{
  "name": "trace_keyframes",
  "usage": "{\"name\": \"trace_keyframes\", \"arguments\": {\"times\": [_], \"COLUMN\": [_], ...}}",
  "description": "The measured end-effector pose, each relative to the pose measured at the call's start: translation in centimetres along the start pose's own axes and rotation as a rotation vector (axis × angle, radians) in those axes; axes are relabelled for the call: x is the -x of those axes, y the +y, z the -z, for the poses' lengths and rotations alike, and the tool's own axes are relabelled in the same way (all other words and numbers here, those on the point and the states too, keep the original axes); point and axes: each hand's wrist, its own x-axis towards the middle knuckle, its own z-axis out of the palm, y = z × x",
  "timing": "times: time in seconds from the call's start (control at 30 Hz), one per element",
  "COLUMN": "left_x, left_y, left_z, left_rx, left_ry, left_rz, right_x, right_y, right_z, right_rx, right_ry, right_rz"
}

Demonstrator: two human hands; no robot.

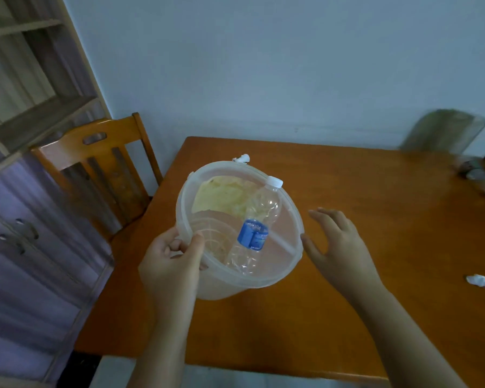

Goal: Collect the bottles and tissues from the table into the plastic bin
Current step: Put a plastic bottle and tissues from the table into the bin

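Plastic bin (221, 287) rim pinched by left hand (171, 261).

This looks like a room in a home: a wooden worktop (375, 197) against a pale blue wall (263, 65), a wooden chair (95, 152), and a shelf unit (34, 79) above cupboard doors (25, 247).
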Motion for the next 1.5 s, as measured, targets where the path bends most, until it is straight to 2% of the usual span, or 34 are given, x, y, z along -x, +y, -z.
{"name": "trace_keyframes", "arguments": {"times": [0.33,0.77,1.1,1.5], "left_x": [10.7,23.7,22.9,18.5], "left_y": [2.2,3.2,2.5,1.5], "left_z": [-9.8,-21.9,-29.4,-39.6], "left_rx": [0.059,0.065,0.019,-0.008], "left_ry": [-0.186,-0.3,-0.359,-0.424], "left_rz": [-0.067,-0.088,-0.116,-0.123], "right_x": [5.8,13.1,10.3,4.7], "right_y": [12.2,28.4,34.9,42.2], "right_z": [8.1,17.3,16.8,13.2], "right_rx": [0.129,0.148,0.147,0.192], "right_ry": [0.07,0.128,0.131,-0.005], "right_rz": [-0.227,-0.466,-0.56,-0.653]}}
